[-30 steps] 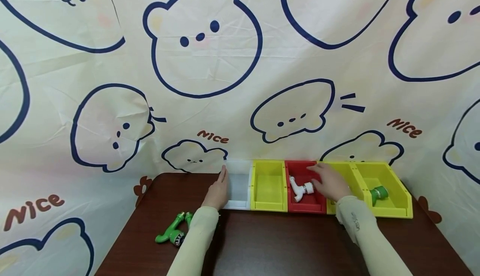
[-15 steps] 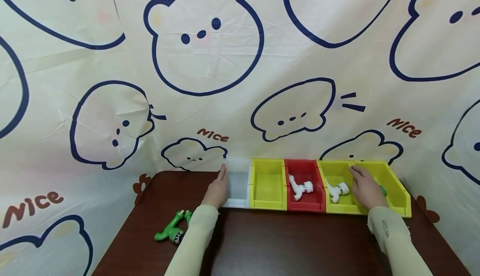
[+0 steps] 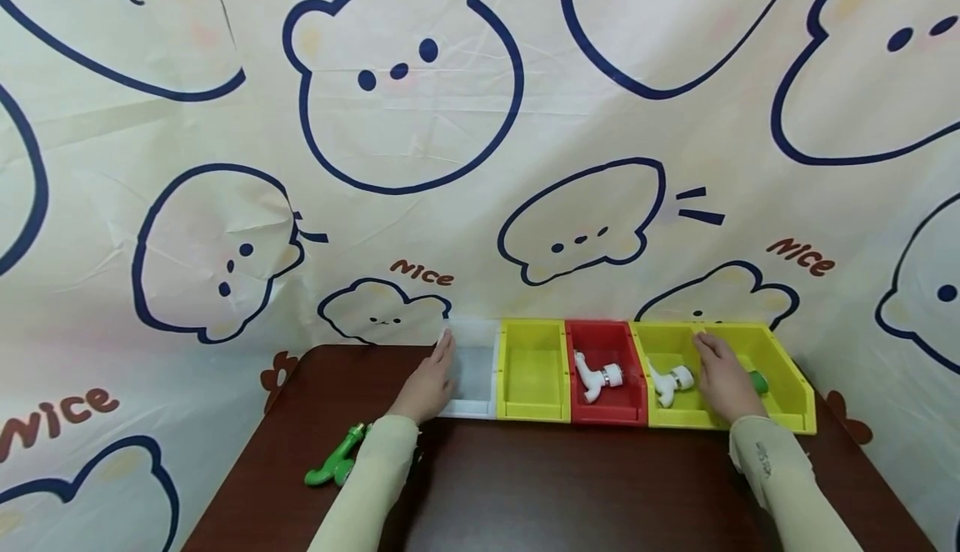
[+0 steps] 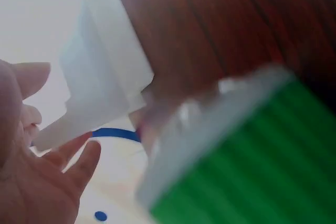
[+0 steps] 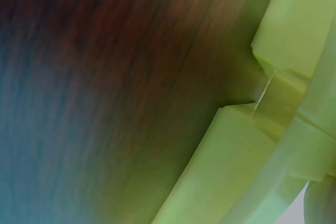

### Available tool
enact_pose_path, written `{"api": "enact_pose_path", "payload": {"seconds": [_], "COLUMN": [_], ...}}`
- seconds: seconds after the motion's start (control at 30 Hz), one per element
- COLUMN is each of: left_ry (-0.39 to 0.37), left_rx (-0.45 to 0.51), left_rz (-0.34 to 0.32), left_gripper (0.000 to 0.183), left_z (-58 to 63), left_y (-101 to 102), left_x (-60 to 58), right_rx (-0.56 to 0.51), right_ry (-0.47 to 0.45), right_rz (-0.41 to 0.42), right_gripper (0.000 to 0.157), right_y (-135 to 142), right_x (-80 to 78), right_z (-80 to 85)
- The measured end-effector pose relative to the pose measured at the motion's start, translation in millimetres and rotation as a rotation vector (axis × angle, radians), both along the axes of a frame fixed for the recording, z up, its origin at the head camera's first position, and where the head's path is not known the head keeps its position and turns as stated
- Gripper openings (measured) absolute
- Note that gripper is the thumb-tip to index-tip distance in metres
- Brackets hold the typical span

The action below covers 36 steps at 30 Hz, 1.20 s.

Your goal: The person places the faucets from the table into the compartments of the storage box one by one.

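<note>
My left hand [image 3: 429, 378] is at the left wall of the white bin [image 3: 474, 408], which ends the row. In the left wrist view, fingers [image 4: 84, 163] show on both sides of the bin's white wall [image 4: 115, 51]. My right hand [image 3: 729, 381] lies over the divider between two yellow bins [image 3: 797, 402], fingertips toward its back; its thumb is hidden. Left of this hand, a white faucet [image 3: 670, 383] sits in the nearer yellow bin; right of it, a green faucet [image 3: 759, 382] is partly covered.
The red bin [image 3: 630, 414] holds another white faucet [image 3: 597, 377]. Between red and white stands a yellow bin [image 3: 532, 381]. Green faucets [image 3: 330, 464] lie on the brown table [image 3: 570, 485], partly behind the left sleeve. A printed cloth [image 3: 405, 227] hangs behind. A blurred ridged green shape [image 4: 262, 156] crosses the left wrist view.
My right hand has moved right, from the red bin's right wall to the divider of the yellow bins, uncovering a white faucet. My left hand and forearm have shifted slightly left.
</note>
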<state>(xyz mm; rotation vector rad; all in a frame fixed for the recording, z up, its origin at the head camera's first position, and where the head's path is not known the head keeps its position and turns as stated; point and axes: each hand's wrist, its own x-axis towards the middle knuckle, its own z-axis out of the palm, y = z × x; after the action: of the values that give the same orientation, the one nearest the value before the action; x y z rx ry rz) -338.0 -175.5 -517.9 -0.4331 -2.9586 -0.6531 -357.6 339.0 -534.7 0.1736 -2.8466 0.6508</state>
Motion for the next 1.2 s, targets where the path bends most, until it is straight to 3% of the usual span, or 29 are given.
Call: {"api": "enact_pose_path", "payload": {"seconds": [0.17, 0.3, 0.53, 0.7, 0.93, 1.2], "left_ry": [0.097, 0.109, -0.025, -0.096, -0.023, -0.042], "left_rx": [-0.051, -0.083, -0.142, -0.191, -0.260, -0.189], "left_rz": [-0.019, -0.014, 0.021, 0.046, 0.071, 0.101], "left_gripper": [0.067, 0.066, 0.066, 0.071, 0.048, 0.037], "left_z": [11.3, 22.4, 22.4, 11.8, -4.7, -10.9], "left_y": [-19, -45, -89, -95, -84, -77], "left_x": [13.1, 31.8, 77.1, 103.0, 111.1, 110.6], "right_rx": [0.009, 0.021, 0.029, 0.028, 0.025, 0.036], "right_ry": [0.009, 0.010, 0.028, 0.033, 0.042, 0.072], "right_rz": [0.009, 0.016, 0.006, 0.006, 0.015, 0.018], "right_gripper": [0.053, 0.053, 0.053, 0.053, 0.053, 0.052], "right_y": [2, 2, 5, 2, 2, 2], "right_x": [0.3, 0.2, 0.2, -0.3, -0.8, 0.2], "right_z": [-0.5, -1.4, -2.4, -4.1, -5.8, -4.7]}}
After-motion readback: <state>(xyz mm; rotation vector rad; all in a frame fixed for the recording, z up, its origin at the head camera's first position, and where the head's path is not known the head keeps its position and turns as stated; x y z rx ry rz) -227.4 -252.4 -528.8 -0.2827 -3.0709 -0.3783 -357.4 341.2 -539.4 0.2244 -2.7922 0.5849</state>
